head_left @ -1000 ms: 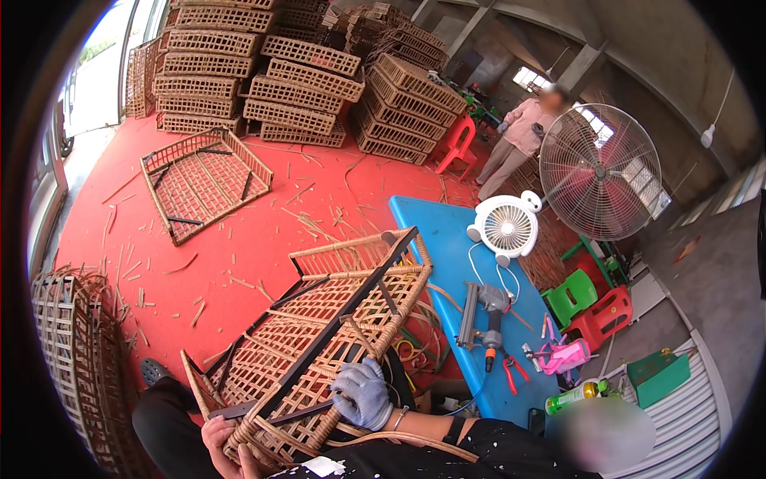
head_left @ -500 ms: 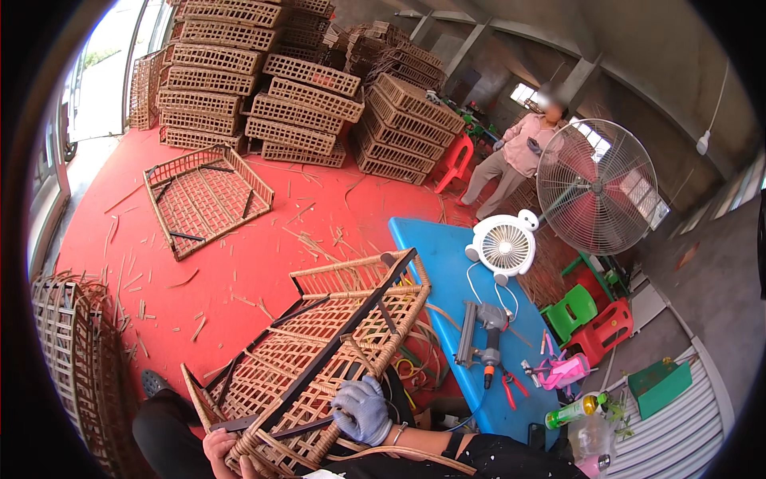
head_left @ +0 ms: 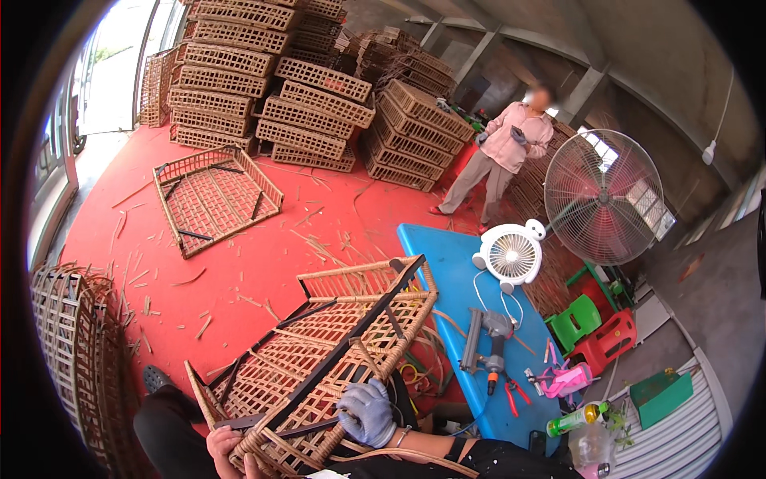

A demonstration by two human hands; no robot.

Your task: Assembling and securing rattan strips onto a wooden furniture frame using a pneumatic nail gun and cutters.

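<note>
A woven rattan tray-like frame (head_left: 319, 359) with dark metal bars leans tilted across my lap, its far end resting near the blue table. My bare left hand (head_left: 227, 451) is closed around its near left corner, fingers over the wrapped rim. Against the near side, my right hand (head_left: 367, 413), in a grey glove, has its fingers curled by the end of a dark bar; what they pinch is hidden. A loose rattan strip (head_left: 391, 460) runs beneath the right wrist, and a loop of strip stands up just beyond the glove.
On the blue table (head_left: 435, 247) are a white fan (head_left: 511, 254), nail gun (head_left: 487, 347) and red-handled pliers (head_left: 515, 397). Another woven frame (head_left: 215, 199) lies on the red floor among scraps. Stacked frames (head_left: 223, 76) stand behind; a person (head_left: 511, 144) stands beyond the table near a large fan (head_left: 603, 197).
The view has shifted slightly, moving the scene a little right and down. The person in the back has shifted stance and stands more upright. My hands keep nearly the same places on the frame.
</note>
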